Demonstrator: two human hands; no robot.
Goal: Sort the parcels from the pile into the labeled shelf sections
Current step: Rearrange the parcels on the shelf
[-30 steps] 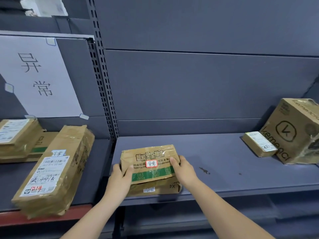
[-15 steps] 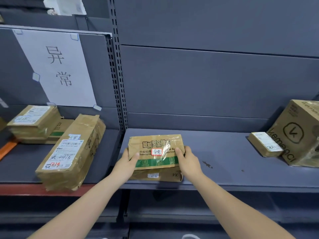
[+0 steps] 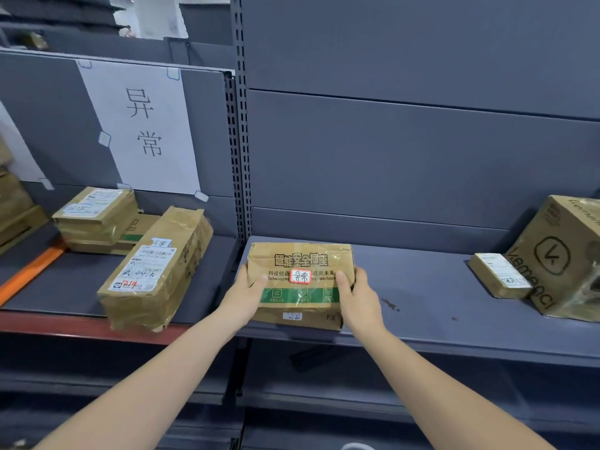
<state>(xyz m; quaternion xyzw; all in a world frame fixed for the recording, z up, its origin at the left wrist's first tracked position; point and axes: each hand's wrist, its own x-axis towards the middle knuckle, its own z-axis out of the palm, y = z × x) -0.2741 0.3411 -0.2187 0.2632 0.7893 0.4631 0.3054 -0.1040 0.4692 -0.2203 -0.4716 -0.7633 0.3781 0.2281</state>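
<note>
Bare shelf (image 3: 422, 287) between held and small parcels (image 3: 500, 274)

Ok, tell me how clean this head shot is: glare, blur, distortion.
Head view: even, soft light; tape glare on the held parcel smears its green band, though the red-bordered sticker reads; wide-angle bend curves the shelf edge; the printed carton is cut by the right frame edge.

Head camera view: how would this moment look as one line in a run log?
step: shelving parcel | left hand: grips box | right hand: grips box | box: on grey shelf, sticker 异常 | sign 异常: left bay
</note>
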